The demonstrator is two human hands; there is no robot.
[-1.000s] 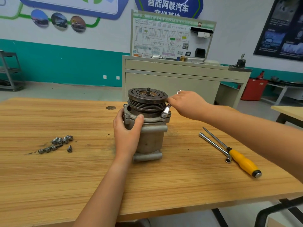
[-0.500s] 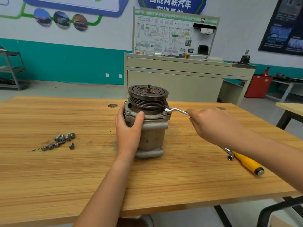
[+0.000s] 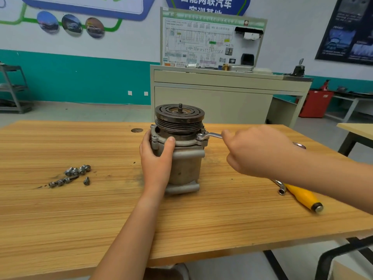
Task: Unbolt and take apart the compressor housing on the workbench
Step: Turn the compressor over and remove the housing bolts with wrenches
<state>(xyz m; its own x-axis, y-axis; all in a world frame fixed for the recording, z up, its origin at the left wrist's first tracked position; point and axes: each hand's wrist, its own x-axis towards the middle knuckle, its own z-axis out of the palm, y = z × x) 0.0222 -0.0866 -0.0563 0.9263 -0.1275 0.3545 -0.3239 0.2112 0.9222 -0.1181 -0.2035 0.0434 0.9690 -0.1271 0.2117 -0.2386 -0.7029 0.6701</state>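
The grey metal compressor (image 3: 186, 164) stands upright in the middle of the wooden workbench (image 3: 80, 219), with its dark grooved pulley (image 3: 179, 119) on top. My left hand (image 3: 156, 160) grips the housing's left side just below the flange, thumb across the front. A silver wrench (image 3: 210, 136) sits with its ring end on a bolt at the right of the flange. My right hand (image 3: 256, 151) holds the wrench's handle, which runs out to the right. Most of the handle is hidden under the hand.
Several loose bolts (image 3: 70, 175) lie on the bench to the left. A yellow-handled tool (image 3: 302, 196) and a metal socket wrench (image 3: 280, 186) lie at the right, partly under my right forearm. A beige cabinet (image 3: 222, 98) stands behind the bench.
My right hand has swung the wrench handle from behind the compressor round to the right and toward me. My left hand has stayed on the housing.
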